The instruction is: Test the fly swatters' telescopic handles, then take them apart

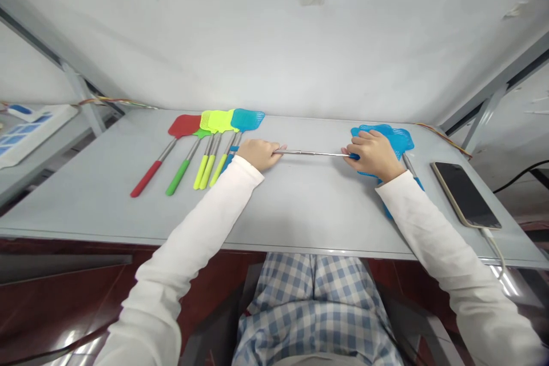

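A blue fly swatter with a metal telescopic shaft (309,152) is stretched level between my hands, above the table. My left hand (259,154) is closed around its handle end, and a bit of blue handle pokes out to the left. My right hand (373,154) grips the blue neck at the other end, hiding part of the head. Beneath and behind that hand lie blue swatters (398,140); how many cannot be told. Left of my left hand are a red swatter (184,125), a green one (178,177), yellow ones (221,120) and a blue one (247,119).
A phone (467,194) with a white cable lies at the table's right side. The grey table (300,211) meets a pale wall (274,40) at the back. Coloured wires (446,138) run near the right frame post. A white tray (38,131) stands beyond the left end.
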Tool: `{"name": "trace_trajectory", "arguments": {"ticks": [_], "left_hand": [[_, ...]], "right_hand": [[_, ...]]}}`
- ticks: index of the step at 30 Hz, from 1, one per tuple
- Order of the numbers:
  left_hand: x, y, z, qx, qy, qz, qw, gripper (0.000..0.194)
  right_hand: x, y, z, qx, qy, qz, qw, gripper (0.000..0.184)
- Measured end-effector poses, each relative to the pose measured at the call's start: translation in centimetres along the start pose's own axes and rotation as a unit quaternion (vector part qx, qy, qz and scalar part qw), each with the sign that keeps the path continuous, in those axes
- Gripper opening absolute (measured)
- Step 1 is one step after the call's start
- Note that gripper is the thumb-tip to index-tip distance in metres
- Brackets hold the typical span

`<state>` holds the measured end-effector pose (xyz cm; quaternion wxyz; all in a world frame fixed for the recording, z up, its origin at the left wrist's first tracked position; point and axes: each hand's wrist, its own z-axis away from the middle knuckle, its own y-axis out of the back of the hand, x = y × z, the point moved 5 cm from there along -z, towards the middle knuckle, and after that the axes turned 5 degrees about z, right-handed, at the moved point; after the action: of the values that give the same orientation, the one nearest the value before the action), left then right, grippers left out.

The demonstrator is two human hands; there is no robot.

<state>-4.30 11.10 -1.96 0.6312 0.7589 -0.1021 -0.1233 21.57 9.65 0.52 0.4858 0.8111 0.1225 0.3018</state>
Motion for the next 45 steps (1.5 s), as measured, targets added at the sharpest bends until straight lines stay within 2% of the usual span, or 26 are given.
{"name": "trace_trajectory", "arguments": {"ticks": [4,10,14,26,31,34,37,40,42,45], "left_hand": [[0.3,-0.3,0.1,0.000,0.012,-0.008,1.000,0.054],[5.0,-0.5,0.8,-0.026,-0.038,0.034,0.998,0.051],[6.3,-0.5,1.0,-0.053,-0.035,0.025,0.998,0.055],[7.0,-0.7,1.8,-0.060,-0.025,0.039,0.997,0.059],[5.9,0.0,1.1,-0.029,0.022,0.070,0.997,0.053],[4.7,0.0,0.5,-0.015,0.053,0.112,0.992,0.048],[3.6,0.1,0.2,0.014,0.090,0.144,0.985,0.045],[3.1,0.9,0.4,0.058,0.136,0.174,0.974,0.041],[3.5,1.6,0.8,0.094,0.157,0.223,0.958,0.036],[5.7,2.2,1.3,0.116,0.127,0.354,0.919,0.028]], "right_hand": [[-1.5,0.1,-0.3,-0.047,0.019,-0.011,0.999,0.027],[-5.3,1.0,-1.7,-0.073,0.066,-0.017,0.995,0.029],[-6.4,1.0,-2.2,-0.090,0.074,-0.021,0.993,0.029],[-6.9,1.2,-2.0,-0.081,0.073,-0.007,0.994,0.031],[-6.7,1.2,-2.8,-0.028,0.076,0.014,0.997,0.035],[-6.5,2.3,-3.0,0.029,0.083,0.027,0.996,0.031],[-5.8,4.2,-2.2,0.103,0.023,0.006,0.994,0.033],[-4.7,5.4,-0.8,0.135,-0.122,-0.077,0.980,0.038],[-4.6,5.3,-0.2,0.117,-0.203,-0.179,0.955,0.036],[-5.9,4.0,-0.6,0.060,-0.241,-0.393,0.885,0.038]]}}
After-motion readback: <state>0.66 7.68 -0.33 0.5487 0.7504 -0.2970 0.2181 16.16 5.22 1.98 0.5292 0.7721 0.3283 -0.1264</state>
